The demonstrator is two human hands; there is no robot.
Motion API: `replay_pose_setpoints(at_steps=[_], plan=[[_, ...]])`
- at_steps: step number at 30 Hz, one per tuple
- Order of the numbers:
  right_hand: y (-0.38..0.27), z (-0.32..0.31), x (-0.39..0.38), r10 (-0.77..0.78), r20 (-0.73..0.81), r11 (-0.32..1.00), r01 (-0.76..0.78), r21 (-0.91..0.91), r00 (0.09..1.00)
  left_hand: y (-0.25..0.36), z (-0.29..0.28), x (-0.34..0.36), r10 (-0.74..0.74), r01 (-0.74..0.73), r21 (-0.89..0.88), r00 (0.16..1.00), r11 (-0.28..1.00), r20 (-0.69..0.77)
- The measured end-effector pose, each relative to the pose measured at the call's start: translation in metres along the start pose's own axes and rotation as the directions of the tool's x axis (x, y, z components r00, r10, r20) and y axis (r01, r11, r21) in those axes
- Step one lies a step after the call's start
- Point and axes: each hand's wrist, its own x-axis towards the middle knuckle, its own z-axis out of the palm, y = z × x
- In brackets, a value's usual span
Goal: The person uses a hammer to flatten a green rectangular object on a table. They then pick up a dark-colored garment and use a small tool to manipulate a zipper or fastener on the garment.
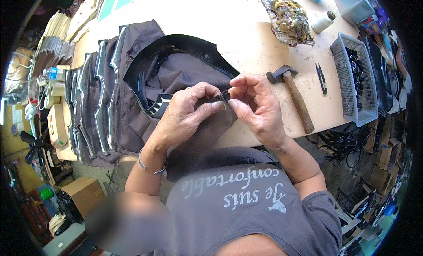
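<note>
My left hand (187, 108) is closed, thumb and fingers pinching the end of a black strip (164, 102) on a dark brown fabric piece (176, 75). Close against it, my right hand (260, 107) has thumb and index finger bent toward the same strip end. Whatever lies between its fingertips is too small to make out. A wide black band (176, 42) curves round the far side of the fabric, whose near part hangs over the table edge toward my lap. Beside my right hand lies a hammer (294, 97) with a wooden handle.
More brown fabric pieces with shiny black edging (100, 97) overlap at the left. Thread snips (321, 78) and a grey plastic basket (339, 64) of small black parts are at the right. Farther back are a clear bag of small parts (288, 20) and a white thread spool (323, 22).
</note>
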Motion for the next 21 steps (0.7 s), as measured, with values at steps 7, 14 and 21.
replay_pose_setpoints(at_steps=[7, 14, 21], plan=[[-0.001, 0.013, -0.001, -0.182, 0.061, 0.957, 0.191, -0.216, 0.981, -0.013, -0.006, -0.011, 0.047, -0.049, -0.083, 0.999, 0.995, -0.026], [0.014, 0.011, 0.001, -0.055, 0.071, 0.995, 0.061, -0.081, 0.996, -0.01, -0.008, -0.012, -0.07, 0.069, 0.098, 0.998, 0.993, 0.003], [0.015, 0.008, -0.002, -0.153, 0.063, 0.97, 0.162, -0.183, 0.986, -0.014, -0.003, -0.003, 0.096, -0.09, 0.159, 0.995, 0.983, -0.03]])
